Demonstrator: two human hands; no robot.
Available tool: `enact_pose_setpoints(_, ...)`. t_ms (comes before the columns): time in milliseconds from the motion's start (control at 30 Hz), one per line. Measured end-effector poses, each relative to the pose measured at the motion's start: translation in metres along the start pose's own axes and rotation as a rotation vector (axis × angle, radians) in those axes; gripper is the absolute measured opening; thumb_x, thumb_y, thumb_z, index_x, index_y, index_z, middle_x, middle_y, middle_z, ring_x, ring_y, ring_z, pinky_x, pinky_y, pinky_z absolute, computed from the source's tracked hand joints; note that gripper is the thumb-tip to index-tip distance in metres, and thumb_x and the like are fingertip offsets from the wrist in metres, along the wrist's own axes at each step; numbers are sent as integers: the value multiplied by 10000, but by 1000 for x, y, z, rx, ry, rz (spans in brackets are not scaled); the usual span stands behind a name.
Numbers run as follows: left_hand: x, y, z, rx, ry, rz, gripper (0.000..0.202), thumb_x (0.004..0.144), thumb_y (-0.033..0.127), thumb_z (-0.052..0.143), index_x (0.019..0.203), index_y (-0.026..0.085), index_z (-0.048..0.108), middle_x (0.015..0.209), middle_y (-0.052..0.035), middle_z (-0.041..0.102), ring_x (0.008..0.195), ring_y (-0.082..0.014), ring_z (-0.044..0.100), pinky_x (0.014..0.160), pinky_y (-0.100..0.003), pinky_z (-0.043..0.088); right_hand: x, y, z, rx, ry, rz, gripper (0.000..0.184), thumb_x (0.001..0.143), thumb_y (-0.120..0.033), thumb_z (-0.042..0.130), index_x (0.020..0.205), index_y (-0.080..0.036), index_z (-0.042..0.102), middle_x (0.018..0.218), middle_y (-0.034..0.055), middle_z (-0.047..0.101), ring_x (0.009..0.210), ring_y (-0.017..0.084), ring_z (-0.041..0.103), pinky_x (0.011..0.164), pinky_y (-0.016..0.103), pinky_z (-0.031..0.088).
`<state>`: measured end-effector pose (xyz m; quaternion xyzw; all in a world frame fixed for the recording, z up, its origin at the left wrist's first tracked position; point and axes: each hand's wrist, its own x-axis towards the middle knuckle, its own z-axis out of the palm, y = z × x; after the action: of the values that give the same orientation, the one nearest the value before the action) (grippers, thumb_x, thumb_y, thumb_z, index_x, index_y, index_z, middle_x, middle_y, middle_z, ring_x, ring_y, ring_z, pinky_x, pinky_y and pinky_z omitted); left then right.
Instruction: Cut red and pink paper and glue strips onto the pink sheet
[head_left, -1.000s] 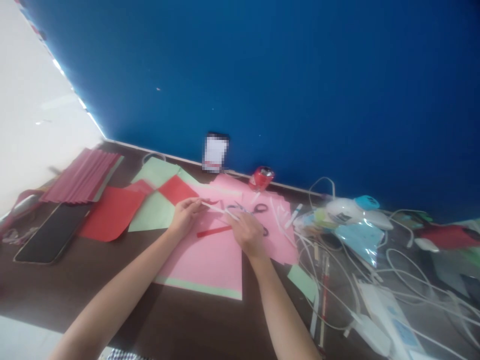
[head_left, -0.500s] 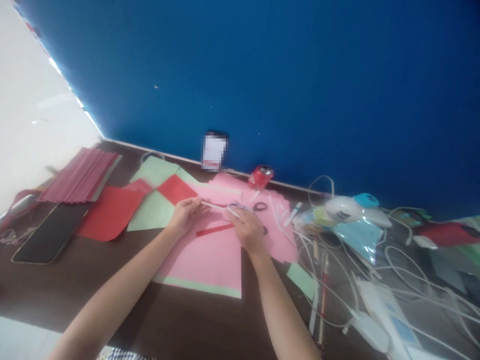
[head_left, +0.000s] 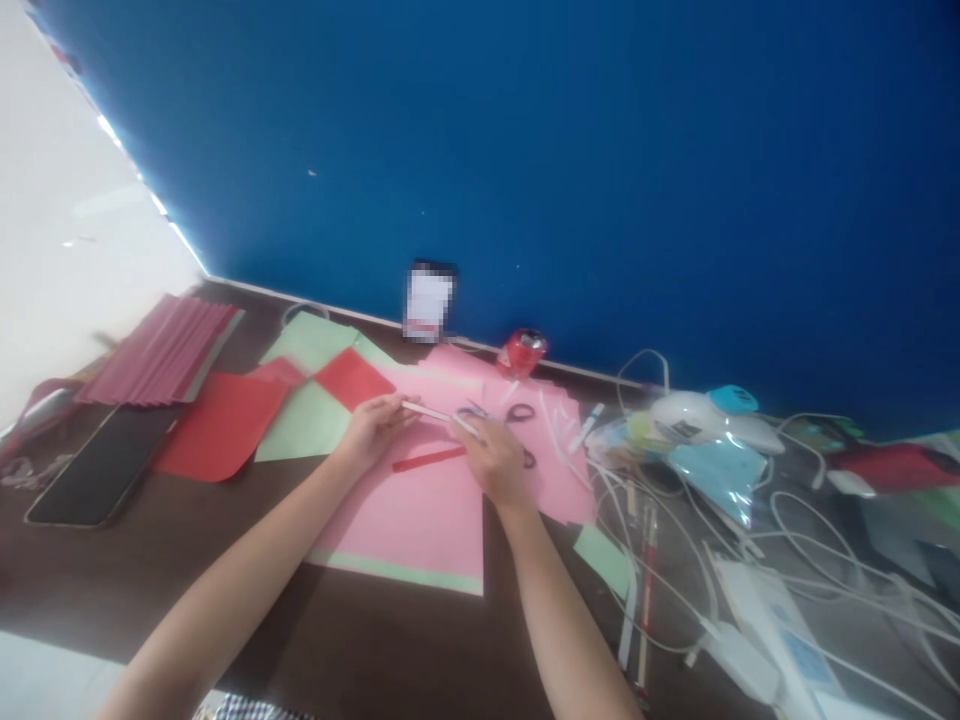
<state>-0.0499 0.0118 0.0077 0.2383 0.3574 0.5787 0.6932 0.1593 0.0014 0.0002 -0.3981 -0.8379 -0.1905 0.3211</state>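
Note:
My left hand (head_left: 369,428) and my right hand (head_left: 495,460) both pinch a thin white paper strip (head_left: 433,412), one at each end, just above a large pink sheet (head_left: 420,505). A narrow red strip (head_left: 429,459) lies on the pink sheet right under the white one. Black-handled scissors (head_left: 519,413) rest on the pink paper just beyond my right hand. Fingers of both hands are closed on the strip.
Red paper (head_left: 222,425), pale green sheets (head_left: 315,345) and a pleated maroon paper (head_left: 161,350) lie at the left, with a dark phone (head_left: 101,465). A red can (head_left: 523,352) stands by the blue wall. White cables (head_left: 795,560), chargers and plastic bags crowd the right.
Almost nothing differs. My right hand has shifted slightly left along the white strip; the left hand has stayed put.

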Motion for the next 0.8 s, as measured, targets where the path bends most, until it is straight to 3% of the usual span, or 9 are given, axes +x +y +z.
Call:
enact_pose_setpoints(133, -3, 0, 6, -147, 47, -87, 136, 746, 175, 621, 841, 98, 680, 1010, -109, 682, 973, -215, 630, 988, -366, 437, 1, -5, 0, -12, 9, -13, 252, 849, -119, 543, 1057, -211, 653, 934, 61, 668, 936, 165, 580, 860, 290, 410)
enact_pose_setpoints(233, -6, -3, 12, -230, 2, -117, 168, 775, 178, 598, 894, 83, 669, 969, -118, 684, 1023, -216, 608, 1028, -368, 399, 1, -7, 1, -7, 23, -25, 256, 842, -105, 551, 1059, -199, 649, 943, 65, 668, 941, 170, 579, 857, 295, 415)
enact_pose_setpoints(400, -8, -14, 15, -129, -71, -142, 229, 768, 197, 636, 973, 101, 668, 1053, -112, 665, 1068, -232, 581, 1042, -381, 366, 1, -10, 2, -11, 18, -53, 312, 831, -83, 554, 1112, -200, 623, 972, 75, 662, 978, 188, 571, 856, 313, 428)
enact_pose_setpoints(567, -6, -20, 13, -103, -20, -138, 229, 779, 231, 638, 982, 131, 671, 1053, -106, 669, 1057, -235, 590, 1024, -398, 371, 2, -14, 1, -32, 8, -83, 297, 828, -87, 560, 1093, -201, 634, 965, 77, 664, 956, 192, 576, 833, 316, 440)
enact_pose_setpoints(800, -5, -13, 10, -135, -3, -116, 247, 811, 235, 599, 1026, 117, 629, 991, -130, 686, 1011, -238, 619, 995, -418, 397, 5, -14, -7, -52, -13, -90, 324, 840, -80, 542, 1140, -183, 608, 915, 69, 675, 808, 149, 601, 725, 270, 445)
